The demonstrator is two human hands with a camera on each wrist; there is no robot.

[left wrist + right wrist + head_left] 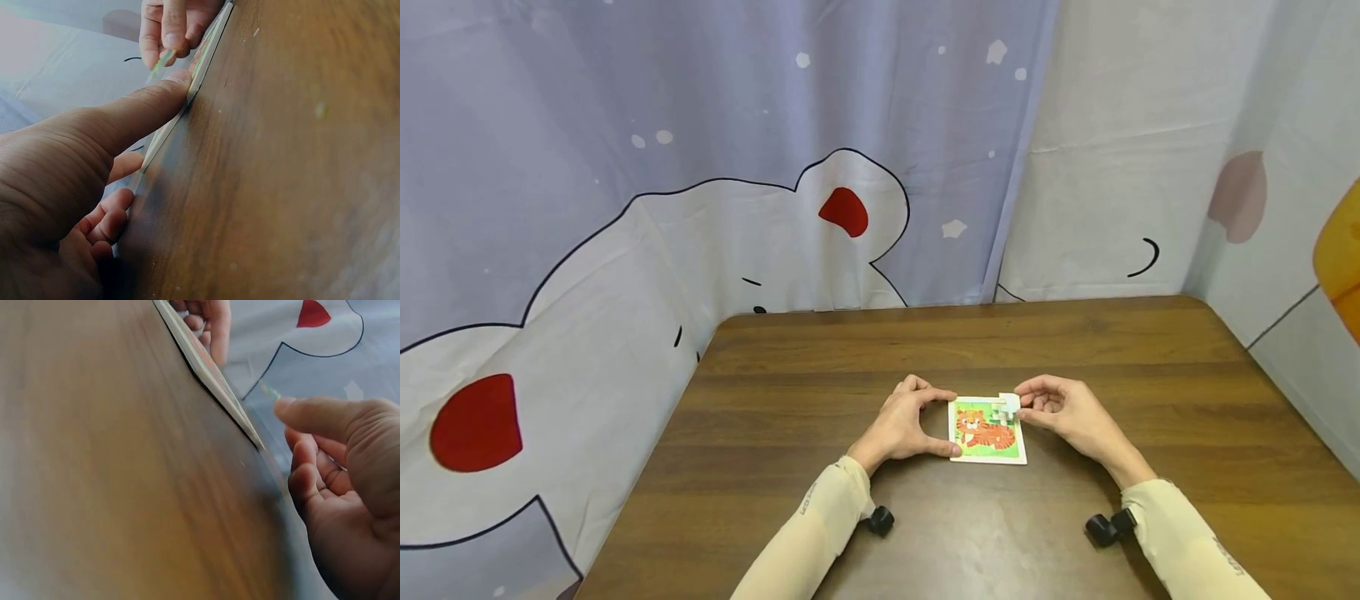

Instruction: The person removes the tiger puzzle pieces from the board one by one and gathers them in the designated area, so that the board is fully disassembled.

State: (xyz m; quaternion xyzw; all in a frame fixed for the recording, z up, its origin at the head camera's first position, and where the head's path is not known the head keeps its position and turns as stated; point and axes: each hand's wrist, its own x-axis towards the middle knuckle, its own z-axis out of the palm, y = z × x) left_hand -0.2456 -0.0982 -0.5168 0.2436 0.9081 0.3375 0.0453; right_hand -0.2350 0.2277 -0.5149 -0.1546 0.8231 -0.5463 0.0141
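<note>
A square jigsaw puzzle board (988,459) with a white border and an orange tiger picture on green lies flat on the table. My left hand (904,423) holds its left side, thumb at the near left corner and index finger at the far left corner. Over the far right corner, my right hand (1071,412) pinches a small puzzle piece (1010,403) between thumb and fingertips. The piece's pale side shows in the head view, and it overlaps the board there. In the right wrist view the piece (270,392) appears thin, with green on it, raised above the board's surface.
The brown wooden table (820,358) extends around the board on all sides. Behind it hangs a curtain (760,108) with cartoon figures, reaching down to the table's far edge. Small black cameras (880,521) are worn at both wrists over cream sleeves (808,533).
</note>
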